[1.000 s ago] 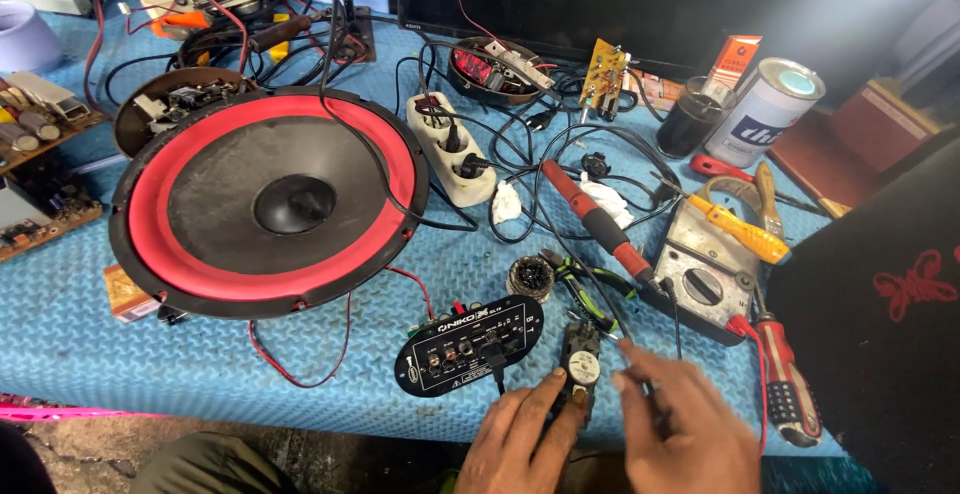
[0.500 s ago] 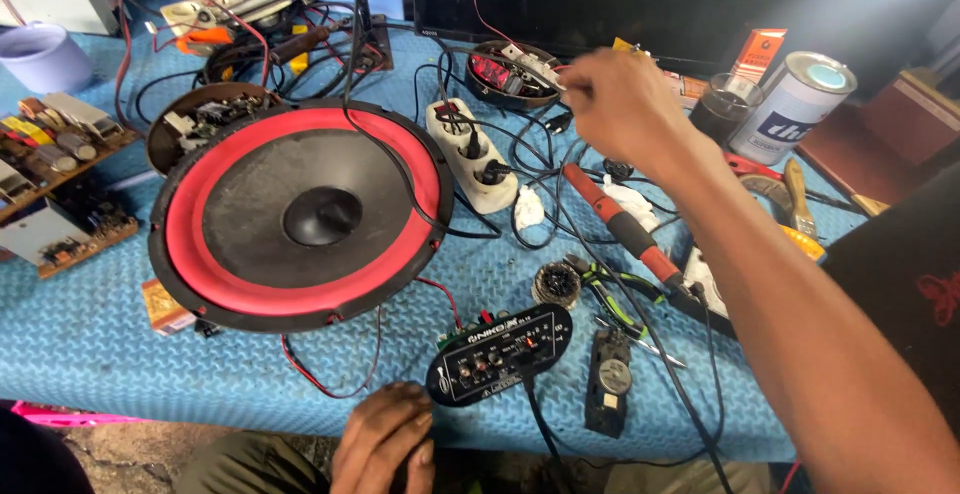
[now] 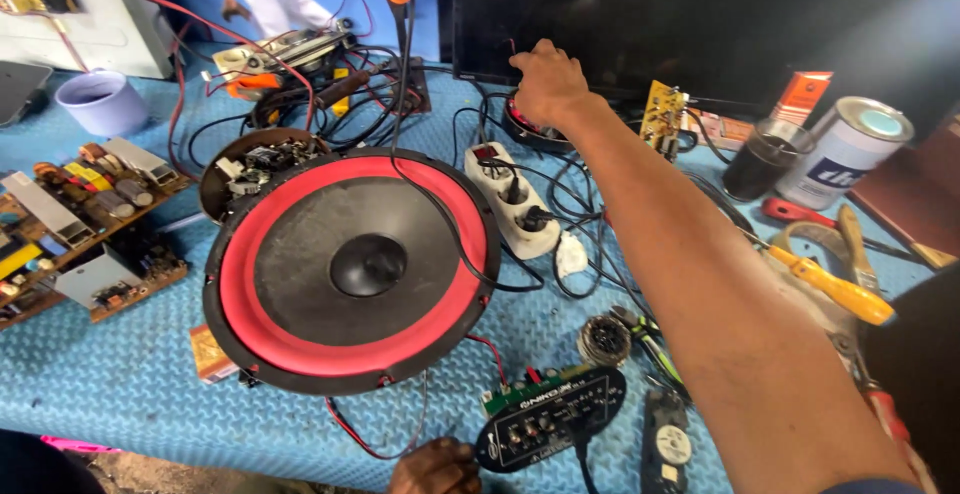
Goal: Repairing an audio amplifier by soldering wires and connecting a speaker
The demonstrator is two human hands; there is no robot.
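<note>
Right hand, curled closed, reached among tangled wires at the bench's far edge; separating them first seemed wise.

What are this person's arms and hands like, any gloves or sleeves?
Both hands are bare, with no gloves. The right hand leads into a long bare forearm; no watch or ring shows. Only the top of the left hand is in view, so no sleeve can be seen.

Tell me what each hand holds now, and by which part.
The left hand rests at the left end of the black oval panel; a real grip cannot be told. The right hand reaches over a round red-and-black part among wires; its fingers are hidden.
</note>
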